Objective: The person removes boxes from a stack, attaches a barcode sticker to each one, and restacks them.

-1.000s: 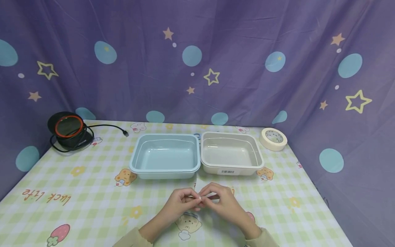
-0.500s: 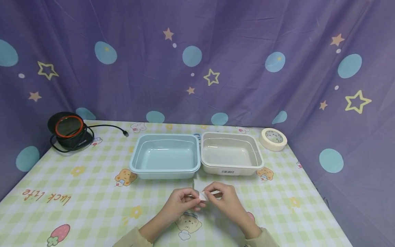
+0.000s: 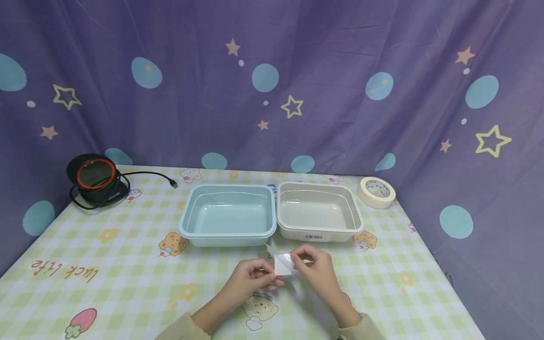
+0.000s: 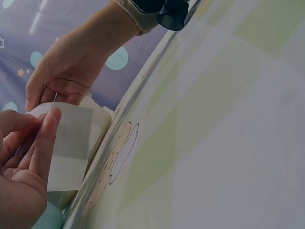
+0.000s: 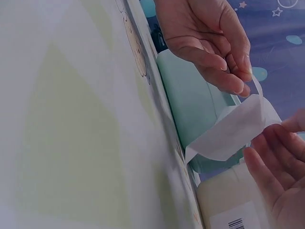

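Note:
Between the two hands is a small white paper sheet (image 3: 283, 264), turned up as a squarish flap. My left hand (image 3: 257, 275) pinches its left edge between thumb and forefinger, while my right hand (image 3: 316, 269) pinches the upper right corner. In the right wrist view the white sheet (image 5: 228, 133) hangs as a longer folded strip, and a narrow end rises to the left hand's fingertips (image 5: 245, 71). The left wrist view shows the sheet (image 4: 71, 143) spread beyond the left fingers. Both hands are in front of the basins, over the checked tablecloth.
A light blue basin (image 3: 229, 241) and a pale grey basin (image 3: 293, 233) with a barcode label stand side by side. A roll of masking tape (image 3: 369, 200) lies at the back right. At the back left sits a black device (image 3: 98, 192) with a cable (image 3: 146, 172).
The right hand has drawn away rightward and slightly upward from the left hand. The white flap between them has widened into a visible square. The left hand has stayed almost in place.

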